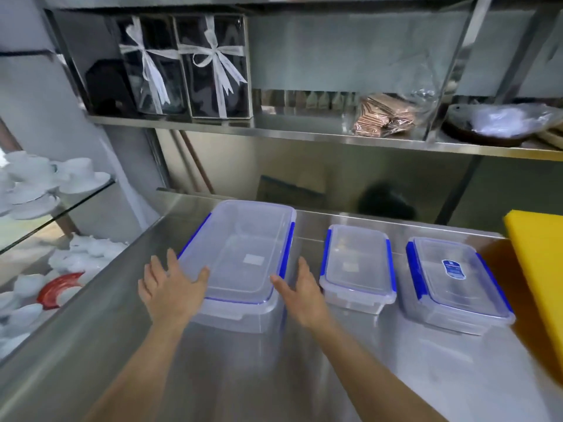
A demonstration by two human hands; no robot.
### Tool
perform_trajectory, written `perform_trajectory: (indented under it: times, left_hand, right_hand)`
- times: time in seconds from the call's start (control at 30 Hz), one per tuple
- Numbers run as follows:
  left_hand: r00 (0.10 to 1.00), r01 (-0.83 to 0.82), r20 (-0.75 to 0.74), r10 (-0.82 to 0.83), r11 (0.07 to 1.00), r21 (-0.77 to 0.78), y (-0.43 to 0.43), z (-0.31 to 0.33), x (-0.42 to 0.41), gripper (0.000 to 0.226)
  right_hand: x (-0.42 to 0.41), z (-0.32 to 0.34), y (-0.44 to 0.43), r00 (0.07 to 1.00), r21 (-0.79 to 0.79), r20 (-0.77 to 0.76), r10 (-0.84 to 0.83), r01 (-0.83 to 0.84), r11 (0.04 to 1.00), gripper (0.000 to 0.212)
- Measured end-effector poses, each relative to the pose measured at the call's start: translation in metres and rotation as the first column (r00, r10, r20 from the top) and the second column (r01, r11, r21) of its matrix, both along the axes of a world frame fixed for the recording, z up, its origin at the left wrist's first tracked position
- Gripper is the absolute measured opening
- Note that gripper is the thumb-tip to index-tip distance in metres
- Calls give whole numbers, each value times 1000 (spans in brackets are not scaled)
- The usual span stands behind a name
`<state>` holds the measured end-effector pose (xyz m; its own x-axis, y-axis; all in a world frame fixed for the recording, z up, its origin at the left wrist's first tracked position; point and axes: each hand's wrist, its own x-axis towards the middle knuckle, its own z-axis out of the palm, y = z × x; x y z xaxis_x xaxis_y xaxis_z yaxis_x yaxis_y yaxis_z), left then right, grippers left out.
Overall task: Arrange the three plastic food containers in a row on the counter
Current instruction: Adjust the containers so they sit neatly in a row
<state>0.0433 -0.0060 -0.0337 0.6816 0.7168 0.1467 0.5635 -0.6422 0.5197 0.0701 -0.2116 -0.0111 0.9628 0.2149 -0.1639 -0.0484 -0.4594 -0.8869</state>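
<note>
Three clear, blue-clipped lidded containers line my steel desk (350, 360): large container (240, 254), small container (356, 266), medium container (457, 284). My left hand (170, 287) and right hand (304, 287) flank the large one, fingers spread wide.

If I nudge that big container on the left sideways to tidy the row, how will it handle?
The big container looks empty through its clear lid, so probably light. On the smooth steel counter it should slide easily, perhaps overshooting. Its wide, flat base makes tipping unlikely. The left hand and right hand flank its near corners, fingers open, so steering both sides seems feasible.
</note>
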Motion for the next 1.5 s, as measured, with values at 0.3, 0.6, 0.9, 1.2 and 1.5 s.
perform_trajectory:
  times: [0.3, 0.6, 0.9, 1.2, 1.5]
  left_hand:
    - [977, 135, 211, -39, 876, -462, 38, -19, 1, 65]
    - [977, 103, 215, -7, 894, -437, 86, -11, -7, 63]
    - [955, 264, 246, -168, 861, -435, 33, 15, 29, 60]
    - [964, 235, -89, -252, 957, -172, -18, -2, 103, 56]
    - [747, 662, 417, -517, 630, -406, -127, 40, 101, 27]
  right_hand:
    - [-3, -19, 57, 992, -29, -54, -112, 111, 993, 89]
    - [2, -23, 111, 998, -163, -15, -56, 53, 985, 86]
    - [12, -4, 60, 976, -158, 36, -215, 218, 963, 85]
    - [92, 0, -35, 970, -169, -242, 5, -47, 984, 62]
    - [98, -1, -110, 917, -433, 171, -361, 399, 808, 42]
